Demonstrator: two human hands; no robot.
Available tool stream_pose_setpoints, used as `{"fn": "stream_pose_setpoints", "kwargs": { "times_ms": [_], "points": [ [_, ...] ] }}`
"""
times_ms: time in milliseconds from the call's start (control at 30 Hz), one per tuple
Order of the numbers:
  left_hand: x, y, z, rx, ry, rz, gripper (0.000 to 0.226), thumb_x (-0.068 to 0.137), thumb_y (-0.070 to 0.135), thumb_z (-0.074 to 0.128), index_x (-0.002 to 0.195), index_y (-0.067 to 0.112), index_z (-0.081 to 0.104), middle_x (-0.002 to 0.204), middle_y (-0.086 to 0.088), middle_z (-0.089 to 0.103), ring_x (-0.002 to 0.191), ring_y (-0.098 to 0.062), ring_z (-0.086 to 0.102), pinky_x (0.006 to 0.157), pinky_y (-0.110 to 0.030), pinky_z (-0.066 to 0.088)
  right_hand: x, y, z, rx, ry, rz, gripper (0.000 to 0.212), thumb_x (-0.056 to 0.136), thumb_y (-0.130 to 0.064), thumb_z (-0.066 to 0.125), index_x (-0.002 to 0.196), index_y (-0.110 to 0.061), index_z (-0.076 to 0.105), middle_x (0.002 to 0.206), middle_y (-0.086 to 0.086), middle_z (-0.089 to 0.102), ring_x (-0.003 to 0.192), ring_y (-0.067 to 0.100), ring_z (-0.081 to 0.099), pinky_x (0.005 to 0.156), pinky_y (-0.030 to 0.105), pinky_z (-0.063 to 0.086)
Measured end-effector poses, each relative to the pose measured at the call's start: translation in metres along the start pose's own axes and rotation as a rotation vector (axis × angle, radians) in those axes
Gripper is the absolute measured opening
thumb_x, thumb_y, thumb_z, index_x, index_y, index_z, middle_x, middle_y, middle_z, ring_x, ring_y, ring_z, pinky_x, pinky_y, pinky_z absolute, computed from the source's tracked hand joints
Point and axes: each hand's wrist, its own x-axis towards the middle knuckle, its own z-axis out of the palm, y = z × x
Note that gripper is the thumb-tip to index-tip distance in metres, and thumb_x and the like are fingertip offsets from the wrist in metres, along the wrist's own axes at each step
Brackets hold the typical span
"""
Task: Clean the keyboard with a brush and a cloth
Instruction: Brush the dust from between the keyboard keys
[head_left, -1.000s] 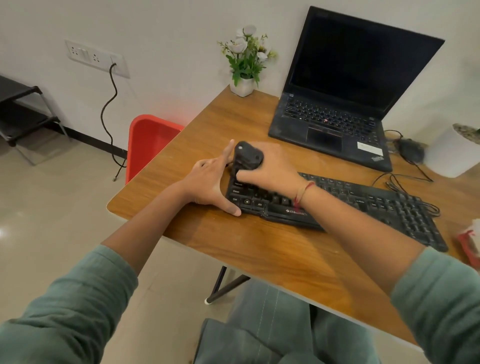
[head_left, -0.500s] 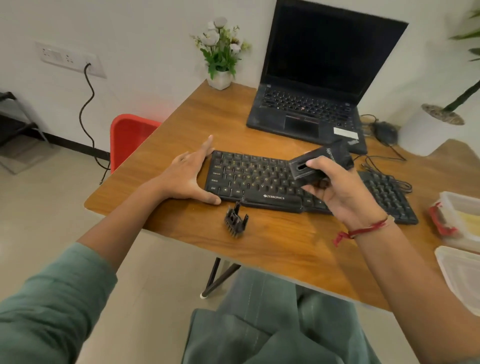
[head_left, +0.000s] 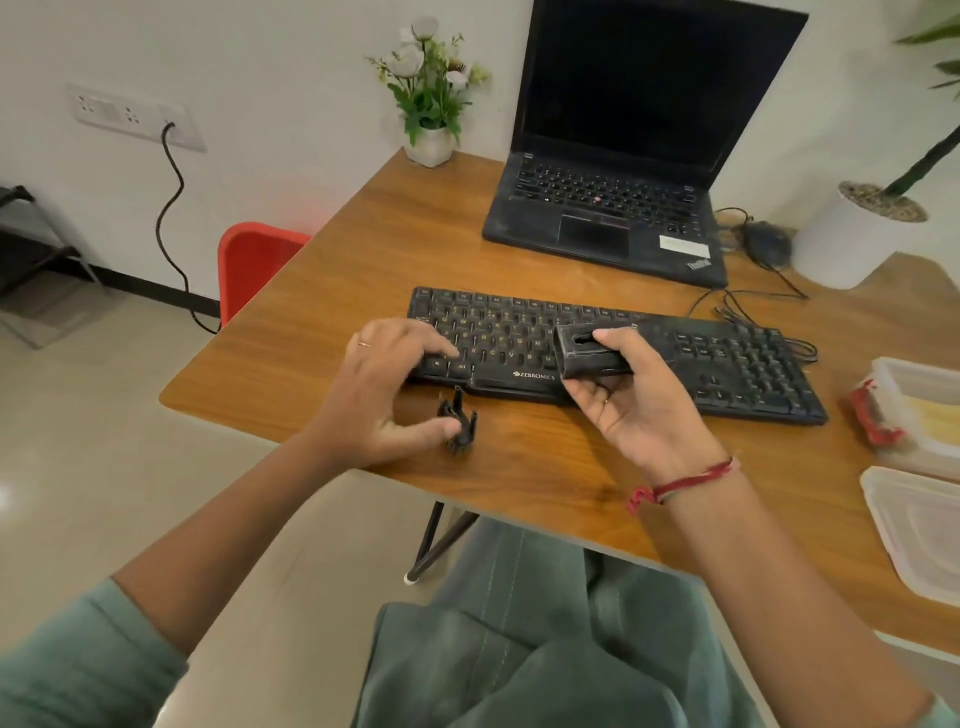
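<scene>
Keyboard (head_left: 498, 338), black and wired, flat across the wooden tabletop (head_left: 519, 493), brand mark on its near edge. Over its middle keys, right hand (head_left: 639, 402), palm turned up, red thread at the wrist; grips a black boxy brush body (head_left: 584, 349) between curled fingers and thumb, slotted end towards the keyboard's left end. Cannot tell whether the brush body touches the keys.

At the keyboard's near left corner, left hand (head_left: 384, 387), palm down, fingers spread and loosely bent, ring on one finger; holds nothing, fingertips over the lowest rows of keys, thumb stretched out in front of the keyboard. Just in front of the keyboard's near edge, beside that thumb tip, small black brush head (head_left: 459, 422) standing on the tabletop, bristles down, prongs up; touching the thumb or just apart, cannot tell.

Behind the keyboard, open black laptop (head_left: 618, 156), screen dark. Behind the keyboard's left end, by the wall, small white pot of flowers (head_left: 430, 145). Behind its right end, dark mouse (head_left: 768, 243) with loose cable, and beyond that a white planter (head_left: 841, 254). To the right of the keyboard, clear plastic container (head_left: 914, 371) with a red clasp and something yellow inside; nearer than that, a separate clear lid (head_left: 930, 530). To the left of the keyboard, past the tabletop's edge, red chair (head_left: 249, 265).
</scene>
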Motion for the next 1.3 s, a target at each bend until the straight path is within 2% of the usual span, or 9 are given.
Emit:
{"fn": "stream_pose_setpoints", "kwargs": {
  "times_ms": [233,333,467,667,767,867,1067,1167,1300],
  "points": [
    [0.001,0.01,0.009,0.122,-0.019,0.007,0.067,0.065,0.076,0.064,0.104,0.022,0.054,0.087,0.009,0.051,0.079,-0.014,0.048,0.074,-0.035,0.041,-0.006,0.008,0.001,0.025,-0.033,0.049,0.012,0.086,-0.013,0.064,0.095,-0.007,0.058,0.084,0.012,0.066,0.067,0.017,0.067,0.055,0.025,0.057],
    [0.0,0.013,0.011,0.131,-0.016,-0.02,0.066,0.065,0.075,0.064,0.103,0.022,0.053,0.081,0.01,0.053,0.073,-0.013,0.05,0.07,-0.037,0.043,-0.007,0.01,0.002,0.058,-0.037,0.056,0.011,0.086,-0.013,0.064,0.093,-0.007,0.059,0.08,0.011,0.068,0.063,0.017,0.068,0.055,0.025,0.057],
    [0.0,0.013,0.014,0.076,-0.021,-0.064,0.06,0.068,0.068,0.064,0.109,0.028,0.047,0.084,0.012,0.055,0.077,-0.011,0.056,0.075,-0.037,0.045,-0.011,0.01,0.001,0.082,-0.065,0.057,0.009,0.086,-0.012,0.064,0.092,-0.007,0.06,0.077,0.011,0.07,0.063,0.018,0.069,0.057,0.027,0.058],
    [-0.003,0.017,0.019,-0.149,-0.007,-0.167,0.077,0.065,0.062,0.07,0.128,0.036,0.033,0.093,0.012,0.06,0.09,-0.006,0.061,0.083,-0.023,0.05,-0.015,0.009,0.002,0.11,-0.081,0.058,0.007,0.086,-0.01,0.063,0.092,-0.007,0.059,0.076,0.011,0.07,0.064,0.018,0.07,0.056,0.027,0.058],
    [-0.002,0.022,0.024,-0.229,0.047,-0.163,0.084,0.064,0.044,0.085,0.129,0.037,0.033,0.1,0.013,0.056,0.096,-0.003,0.059,0.089,-0.023,0.05,-0.017,0.009,0.002,0.115,-0.087,0.06,0.007,0.087,-0.009,0.062,0.093,-0.006,0.059,0.076,0.012,0.07,0.064,0.019,0.07,0.057,0.028,0.058],
    [0.005,0.029,0.029,-0.317,0.114,-0.203,0.084,0.058,0.024,0.093,0.118,0.038,0.035,0.111,0.013,0.044,0.101,-0.007,0.058,0.088,-0.02,0.052,-0.017,0.011,0.001,0.124,-0.093,0.056,0.006,0.087,-0.008,0.062,0.091,-0.005,0.059,0.076,0.012,0.071,0.067,0.02,0.071,0.062,0.029,0.06],
    [0.02,0.047,0.037,-0.343,0.189,-0.203,0.065,0.058,0.021,0.093,0.1,0.019,0.043,0.092,0.002,0.057,0.088,-0.011,0.061,0.081,-0.019,0.052,-0.02,0.01,-0.002,0.123,-0.117,0.035,0.006,0.086,-0.008,0.062,0.091,-0.006,0.06,0.08,0.012,0.071,0.072,0.02,0.07,0.067,0.03,0.06],
    [0.024,0.055,0.04,-0.37,0.205,-0.164,0.052,0.063,0.019,0.091,0.097,0.016,0.051,0.097,0.005,0.061,0.092,-0.006,0.063,0.081,-0.015,0.051,-0.022,0.01,-0.003,0.129,-0.11,0.032,0.005,0.086,-0.008,0.062,0.089,-0.006,0.06,0.079,0.012,0.071,0.071,0.02,0.071,0.063,0.028,0.06],
    [0.026,0.062,0.041,-0.374,0.235,-0.122,0.038,0.069,0.028,0.083,0.097,0.015,0.061,0.102,0.005,0.066,0.098,-0.004,0.062,0.085,-0.014,0.048,-0.022,0.008,-0.007,0.118,-0.104,0.041,0.007,0.085,-0.009,0.064,0.09,-0.006,0.06,0.081,0.012,0.071,0.071,0.02,0.071,0.063,0.028,0.06]
  ]
}}
